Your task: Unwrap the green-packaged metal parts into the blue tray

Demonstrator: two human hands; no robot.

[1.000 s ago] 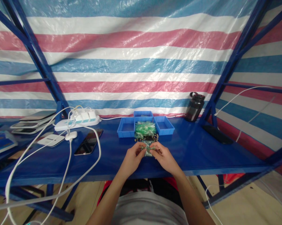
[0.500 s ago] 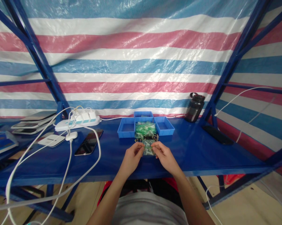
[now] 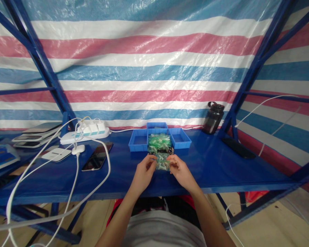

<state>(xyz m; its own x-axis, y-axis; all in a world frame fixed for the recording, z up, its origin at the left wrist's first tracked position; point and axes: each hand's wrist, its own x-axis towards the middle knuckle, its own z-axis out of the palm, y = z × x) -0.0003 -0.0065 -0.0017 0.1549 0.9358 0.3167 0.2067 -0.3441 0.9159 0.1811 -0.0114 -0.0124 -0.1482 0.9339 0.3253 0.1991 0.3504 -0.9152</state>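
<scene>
A small clear plastic bag (image 3: 162, 162) with several thin, pale, rod-like pieces inside lies close to the front of the blue table. My left hand (image 3: 146, 168) is closed, its fingertips pinching the bag's left edge. At the right edge my right hand (image 3: 178, 168) is closed in the same way, and a tiny gold-coloured glint shows by its fingertips. Just beyond the bag is a row of small dark and brass-coloured parts (image 3: 165, 151). Behind that row sits a pile of green and clear pieces (image 3: 159, 140), whose container is mostly covered.
Blue trays stand at the left (image 3: 138, 147), back (image 3: 157, 125) and right (image 3: 181, 145) of the pile. A dark bottle (image 3: 213, 118) and black phone-like slab (image 3: 238, 148) are at the right. Leftward are a phone (image 3: 97, 157), a power strip (image 3: 85, 132) and looping white cables (image 3: 109, 164).
Both hands have shifted very slightly at the bag's edges, and more of the bag shows between them. The right fingers have changed their bend a little. The trays and pile stay put.
</scene>
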